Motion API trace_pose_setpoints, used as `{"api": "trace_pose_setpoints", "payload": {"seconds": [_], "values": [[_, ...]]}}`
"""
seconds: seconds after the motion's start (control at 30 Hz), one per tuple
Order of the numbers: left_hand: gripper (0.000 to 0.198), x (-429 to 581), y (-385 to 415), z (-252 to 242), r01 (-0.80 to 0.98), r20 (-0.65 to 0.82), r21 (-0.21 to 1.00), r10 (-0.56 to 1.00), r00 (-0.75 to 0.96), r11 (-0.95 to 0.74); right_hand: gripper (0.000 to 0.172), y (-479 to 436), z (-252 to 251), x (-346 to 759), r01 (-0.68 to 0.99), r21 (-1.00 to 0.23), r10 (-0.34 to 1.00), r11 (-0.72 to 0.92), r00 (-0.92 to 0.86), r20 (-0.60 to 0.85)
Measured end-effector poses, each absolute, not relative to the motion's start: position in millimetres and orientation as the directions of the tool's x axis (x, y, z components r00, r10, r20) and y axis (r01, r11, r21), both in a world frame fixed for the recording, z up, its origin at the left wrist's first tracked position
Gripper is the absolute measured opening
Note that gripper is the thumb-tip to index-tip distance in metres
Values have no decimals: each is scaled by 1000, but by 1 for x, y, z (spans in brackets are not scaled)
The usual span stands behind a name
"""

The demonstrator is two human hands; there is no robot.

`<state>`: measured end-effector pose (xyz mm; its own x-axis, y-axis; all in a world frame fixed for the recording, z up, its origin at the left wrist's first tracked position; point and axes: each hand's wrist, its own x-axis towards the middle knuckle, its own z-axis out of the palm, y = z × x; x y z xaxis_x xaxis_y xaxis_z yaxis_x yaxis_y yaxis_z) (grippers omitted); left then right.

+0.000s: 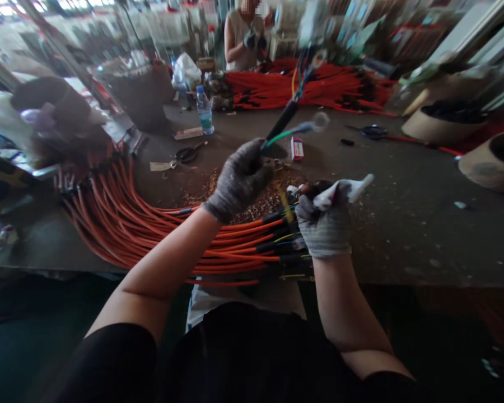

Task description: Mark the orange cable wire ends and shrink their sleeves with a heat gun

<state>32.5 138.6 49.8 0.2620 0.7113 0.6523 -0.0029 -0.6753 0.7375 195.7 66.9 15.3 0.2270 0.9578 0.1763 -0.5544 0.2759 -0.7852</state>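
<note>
In a grey glove, my left hand (243,176) is closed around a black-sleeved cable end (283,120) raised above the table. Thin coloured wires fan out at its top, and a green wire (282,136) with a ring terminal (320,121) sticks out to the right. My gloved right hand (325,226) grips a white, tube-like thing (340,193) with a narrow tip pointing right; its exact kind is unclear. Below both hands lies a bundle of orange cables (163,238), their black-sleeved, stripped ends near my right wrist.
Scissors (187,154), a small red-and-white box (297,148) and a water bottle (205,112) stand or lie beyond my hands. Scraps (256,207) litter the tabletop. Red cables (294,84) are piled at the far side, where a co-worker (246,36) is. Round tubs (445,120) are at right.
</note>
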Motion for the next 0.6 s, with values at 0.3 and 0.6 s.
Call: {"api": "trace_pose_setpoints", "payload": {"seconds": [0.3, 0.6], "values": [[34, 23, 56, -9, -275, 432, 847, 891, -140, -454, 16, 47, 12, 148, -236, -894, 924, 380, 141, 356], [52, 1, 31, -8, 34, 356, 934, 934, -9, -356, 22, 49, 17, 129, -178, -928, 918, 328, -169, 358]]}}
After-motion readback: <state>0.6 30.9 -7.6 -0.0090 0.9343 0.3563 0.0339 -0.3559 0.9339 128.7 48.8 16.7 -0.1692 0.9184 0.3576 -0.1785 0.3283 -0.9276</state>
